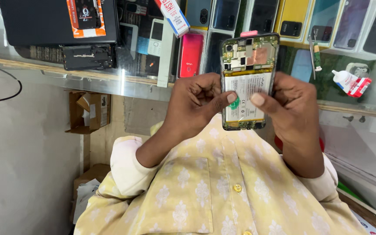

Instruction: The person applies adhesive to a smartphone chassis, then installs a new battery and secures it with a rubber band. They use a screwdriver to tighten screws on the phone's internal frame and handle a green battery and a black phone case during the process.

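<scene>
opened phone (248, 82) upright between both hands, long axis vertical; left hand (196, 102) and right hand (290, 106) clamped on its sides, thumbs on battery (245, 98).

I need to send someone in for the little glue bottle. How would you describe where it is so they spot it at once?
Look at the glass counter with phones displayed under it. At its right end, right of the opened phone held in both hands, lies a small white bottle on its side. Its red-and-white label end sets it apart from the nearby screwdriver.

Glass display counter (109, 82), grey floor (22, 152)
</scene>
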Demonstrator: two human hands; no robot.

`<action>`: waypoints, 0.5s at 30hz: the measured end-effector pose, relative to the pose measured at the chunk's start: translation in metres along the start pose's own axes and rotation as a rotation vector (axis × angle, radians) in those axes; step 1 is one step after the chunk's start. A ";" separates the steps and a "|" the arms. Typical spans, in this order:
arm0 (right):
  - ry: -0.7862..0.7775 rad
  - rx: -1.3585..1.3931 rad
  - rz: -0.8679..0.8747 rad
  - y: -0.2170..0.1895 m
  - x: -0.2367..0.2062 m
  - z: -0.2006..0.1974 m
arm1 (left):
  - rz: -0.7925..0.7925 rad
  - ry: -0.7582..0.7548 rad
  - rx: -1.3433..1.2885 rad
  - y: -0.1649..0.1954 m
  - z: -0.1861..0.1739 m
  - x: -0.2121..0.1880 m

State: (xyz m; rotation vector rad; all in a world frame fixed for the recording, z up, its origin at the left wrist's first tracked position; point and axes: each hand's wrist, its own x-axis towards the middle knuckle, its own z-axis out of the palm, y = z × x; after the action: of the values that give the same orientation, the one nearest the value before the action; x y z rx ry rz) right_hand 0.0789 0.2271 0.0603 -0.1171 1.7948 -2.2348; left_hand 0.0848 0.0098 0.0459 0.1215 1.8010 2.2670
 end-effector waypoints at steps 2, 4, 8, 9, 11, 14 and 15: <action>-0.030 -0.031 0.042 -0.002 -0.002 0.001 | 0.025 0.000 -0.050 0.000 0.000 0.001; -0.005 -0.050 0.037 -0.001 -0.003 0.002 | 0.028 0.001 -0.058 -0.001 0.000 0.003; 0.052 -0.081 0.053 0.003 0.000 0.000 | -0.007 -0.001 -0.022 -0.004 -0.003 0.008; 0.044 -0.043 0.055 0.004 0.001 0.000 | -0.010 -0.010 -0.023 -0.005 -0.004 0.010; 0.020 0.030 0.036 0.009 0.009 -0.002 | -0.068 -0.046 -0.074 -0.005 -0.008 0.015; 0.023 0.039 0.027 0.014 0.012 -0.003 | -0.118 -0.097 -0.170 -0.008 -0.012 0.021; 0.021 0.040 0.032 0.015 0.012 -0.004 | -0.125 -0.116 -0.205 -0.009 -0.012 0.023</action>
State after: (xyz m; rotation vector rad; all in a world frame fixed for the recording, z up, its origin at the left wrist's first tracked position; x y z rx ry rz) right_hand 0.0687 0.2243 0.0434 -0.0569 1.7489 -2.2557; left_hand 0.0613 0.0057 0.0319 0.0985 1.4684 2.2891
